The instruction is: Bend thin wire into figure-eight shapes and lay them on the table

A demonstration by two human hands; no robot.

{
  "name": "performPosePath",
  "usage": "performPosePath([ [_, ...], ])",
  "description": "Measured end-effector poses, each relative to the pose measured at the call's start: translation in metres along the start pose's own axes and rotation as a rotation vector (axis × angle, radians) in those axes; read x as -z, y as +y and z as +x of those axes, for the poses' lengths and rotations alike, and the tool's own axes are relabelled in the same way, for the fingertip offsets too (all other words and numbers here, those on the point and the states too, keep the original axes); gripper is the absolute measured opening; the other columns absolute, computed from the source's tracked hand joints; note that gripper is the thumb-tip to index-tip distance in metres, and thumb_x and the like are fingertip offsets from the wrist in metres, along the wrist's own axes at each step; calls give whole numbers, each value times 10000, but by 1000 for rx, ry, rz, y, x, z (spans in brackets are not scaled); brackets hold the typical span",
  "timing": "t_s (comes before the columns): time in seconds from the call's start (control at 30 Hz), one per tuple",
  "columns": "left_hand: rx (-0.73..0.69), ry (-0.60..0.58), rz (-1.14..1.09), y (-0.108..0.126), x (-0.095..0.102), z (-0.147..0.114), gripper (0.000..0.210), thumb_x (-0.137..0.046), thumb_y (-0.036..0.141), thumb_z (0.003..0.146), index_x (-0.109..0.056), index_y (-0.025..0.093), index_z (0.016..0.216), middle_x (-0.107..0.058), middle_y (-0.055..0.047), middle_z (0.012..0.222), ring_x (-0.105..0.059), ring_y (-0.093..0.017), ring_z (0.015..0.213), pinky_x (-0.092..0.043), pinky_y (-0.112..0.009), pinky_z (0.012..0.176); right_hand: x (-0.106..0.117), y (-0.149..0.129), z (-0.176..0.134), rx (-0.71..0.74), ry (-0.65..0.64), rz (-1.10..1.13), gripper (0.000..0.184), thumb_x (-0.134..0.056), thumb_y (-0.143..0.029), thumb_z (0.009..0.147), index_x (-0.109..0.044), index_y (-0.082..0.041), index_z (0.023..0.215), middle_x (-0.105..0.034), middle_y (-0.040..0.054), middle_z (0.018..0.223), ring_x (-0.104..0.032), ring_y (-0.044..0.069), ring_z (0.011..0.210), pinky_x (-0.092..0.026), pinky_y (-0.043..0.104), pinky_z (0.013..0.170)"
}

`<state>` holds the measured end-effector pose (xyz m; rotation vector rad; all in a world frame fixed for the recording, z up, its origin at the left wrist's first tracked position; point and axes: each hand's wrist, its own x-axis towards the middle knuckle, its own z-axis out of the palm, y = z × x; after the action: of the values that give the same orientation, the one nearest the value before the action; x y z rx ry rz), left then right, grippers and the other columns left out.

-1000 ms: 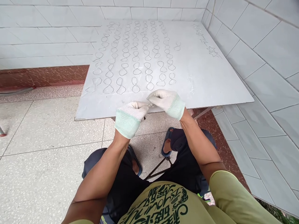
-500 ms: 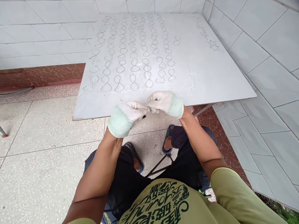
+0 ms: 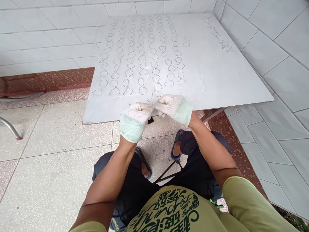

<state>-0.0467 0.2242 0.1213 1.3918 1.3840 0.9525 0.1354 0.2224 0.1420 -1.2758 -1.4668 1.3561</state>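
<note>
Since half a second ago, a pointed bend of thin wire (image 3: 155,95) has come into view just beyond the fingertips, where the gloves covered it before. Nearest is the person's green shirt (image 3: 166,209) with dark lettering, then dark trousers (image 3: 193,180) and blue sandals (image 3: 175,157) on the speckled floor (image 3: 60,170). Farther out, the gloved left hand (image 3: 136,114) and right hand (image 3: 170,105) meet, thumb and fingers of each pinched on the thin wire; the gloves hide exactly where each one grips, so the contact is hard to make out. A small black object (image 3: 151,120) shows just below the left hand's fingers. The thin wire is above the near edge of a pale board (image 3: 217,87), which bears columns of figure-eight wires (image 3: 143,85). A lone figure-eight (image 3: 186,42) lies right of the columns, and star-shaped wires (image 3: 225,45) line the far right side. Tiled walls (image 3: 60,19) stand behind and to the right.
</note>
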Motion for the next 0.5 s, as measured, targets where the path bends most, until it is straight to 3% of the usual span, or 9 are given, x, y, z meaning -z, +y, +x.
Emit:
performPosePath([
  [0.27, -41, 36, -52, -3, -7, -3, 356, -745, 362, 881, -563, 241, 600, -493, 14, 535, -449, -136, 511, -377, -268, 459, -8, 5, -3, -2, 59, -202, 368, -616, -366, 1140, -692, -234, 805, -710, 26, 758, -697, 205, 791, -529, 324, 757],
  [0.5, -87, 63, -53, -7, -13, -5, 393, -682, 340, 943, -554, 236, 587, -436, 27, 514, -363, -115, 461, -304, -272, 427, -8, 0, -7, 61, 36, -404, 366, -506, -330, 1186, -695, -219, 893, -714, 9, 786, -676, 186, 828, -488, 310, 822],
])
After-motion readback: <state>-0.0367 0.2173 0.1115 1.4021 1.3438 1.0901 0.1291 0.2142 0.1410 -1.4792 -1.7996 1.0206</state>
